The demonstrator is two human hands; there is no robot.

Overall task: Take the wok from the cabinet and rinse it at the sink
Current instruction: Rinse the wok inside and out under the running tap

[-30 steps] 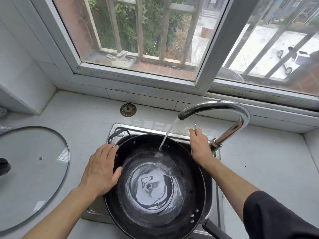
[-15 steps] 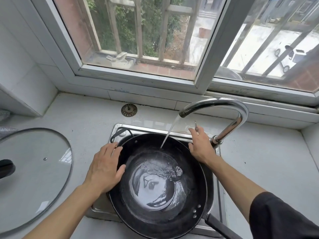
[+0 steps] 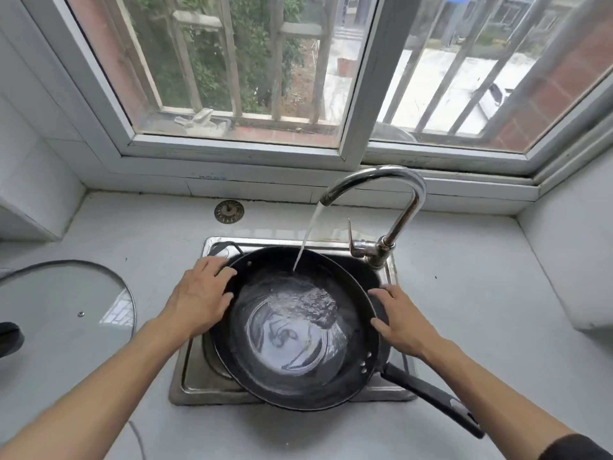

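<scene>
While water from the curved chrome tap (image 3: 391, 180) runs into the round black metal wok (image 3: 298, 330) sitting in the steel sink (image 3: 195, 380), left hand (image 3: 199, 300) and right hand (image 3: 403, 318) grasp opposite rims; rinsing is underway, and swirling likely comes next.

You see a black wok (image 3: 295, 327) with a black handle, its wet bottom shining silver-grey, in a steel-grey sink (image 3: 195, 376). Behind the wok stands a chrome tap (image 3: 394, 207), its water running white. The counter (image 3: 464, 293) around the sink is pale grey-white. Left of the sink lies a clear glass lid (image 3: 66, 313) with a grey rim; behind the sink, a dull metal strainer (image 3: 229, 211). The window frame (image 3: 365, 94) is white, with green leaves beyond.
</scene>
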